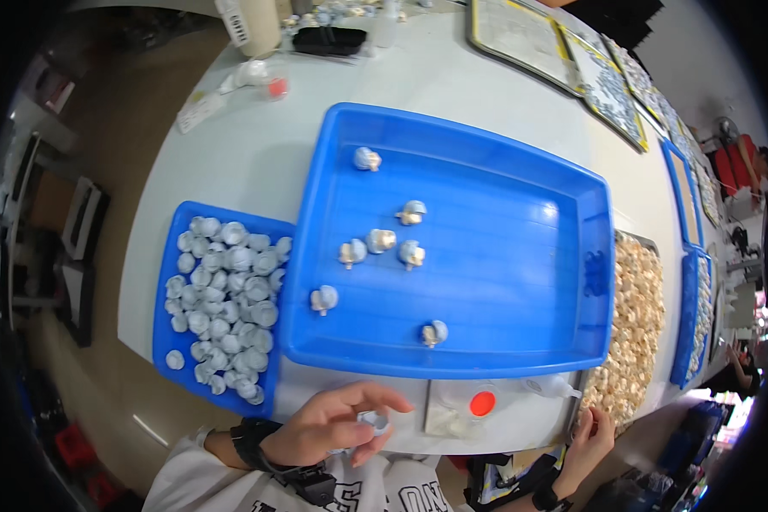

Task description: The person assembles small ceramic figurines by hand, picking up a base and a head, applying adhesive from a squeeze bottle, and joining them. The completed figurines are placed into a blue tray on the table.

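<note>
My left hand (328, 427) is curled in front of the large blue tray, holding a small pale-blue cup-shaped cap (374, 420) between its fingers. At the near end of a tray of small beige pieces (631, 333), my right hand (590, 442) has its fingers drawn together; what they grip, if anything, is hidden. Inside the large blue tray (520, 256) lie several beige pieces with pale-blue caps (410, 213), spread over its left half. A smaller blue tray (175, 256) to the left is heaped with loose pale-blue caps (230, 299).
Between my hands lies a clear container with a red disc (482, 404), beside a small clear bottle (550, 387). A black tray (328, 40) and a tall beige container (252, 30) stand far left. Yellow-edged trays (525, 43) line the far right, where other people sit.
</note>
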`<state>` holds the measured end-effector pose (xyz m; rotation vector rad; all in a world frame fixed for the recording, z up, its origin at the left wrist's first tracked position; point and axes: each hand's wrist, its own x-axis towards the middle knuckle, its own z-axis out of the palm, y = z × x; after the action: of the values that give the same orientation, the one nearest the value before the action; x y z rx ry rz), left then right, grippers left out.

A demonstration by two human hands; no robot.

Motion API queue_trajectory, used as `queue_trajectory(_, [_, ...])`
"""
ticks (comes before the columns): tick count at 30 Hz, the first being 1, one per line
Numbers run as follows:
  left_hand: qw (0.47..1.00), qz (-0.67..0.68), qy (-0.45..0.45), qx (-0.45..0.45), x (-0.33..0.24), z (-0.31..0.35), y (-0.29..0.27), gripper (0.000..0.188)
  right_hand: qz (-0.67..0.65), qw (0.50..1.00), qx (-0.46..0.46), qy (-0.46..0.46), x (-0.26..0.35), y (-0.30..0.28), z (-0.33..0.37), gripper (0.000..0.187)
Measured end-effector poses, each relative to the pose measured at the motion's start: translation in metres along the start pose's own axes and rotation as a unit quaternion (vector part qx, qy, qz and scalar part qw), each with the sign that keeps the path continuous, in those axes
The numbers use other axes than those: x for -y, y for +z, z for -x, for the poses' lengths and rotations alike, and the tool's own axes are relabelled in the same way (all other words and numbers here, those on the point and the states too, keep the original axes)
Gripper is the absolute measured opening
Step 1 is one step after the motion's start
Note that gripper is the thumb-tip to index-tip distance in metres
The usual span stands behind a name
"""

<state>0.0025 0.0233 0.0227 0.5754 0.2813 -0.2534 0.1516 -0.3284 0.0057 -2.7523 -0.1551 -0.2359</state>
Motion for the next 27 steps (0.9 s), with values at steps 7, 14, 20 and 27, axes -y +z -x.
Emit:
queue_trajectory(7, [0.998, 0.009, 0.014, -0.066, 0.013, 0.005, -0.003, 0.04, -0.065, 0.988, -0.126, 0.069, 0.01, -0.005, -0.009, 0.008])
queue_trajectory(14, [0.977, -0.206, -0.045, 0.023, 0.0, 0.008, 0.01, 0.032, -0.547, 0.815, -0.178, -0.068, 0.073, -0.043, 0.04, 0.009])
queue_trajectory(20, [0.914, -0.37, -0.046, 0.159, -0.002, -0.002, 0.028, 0.03, -0.462, 0.804, 0.095, -0.363, 0.148, -0.015, 0.04, 0.02])
queue_trajectory(27, [0.893, -0.402, -0.107, 0.171, -0.005, 0.002, 0.027, 0.026, -0.436, 0.766, 0.233, -0.41, 0.169, -0.02, 0.046, 0.027])
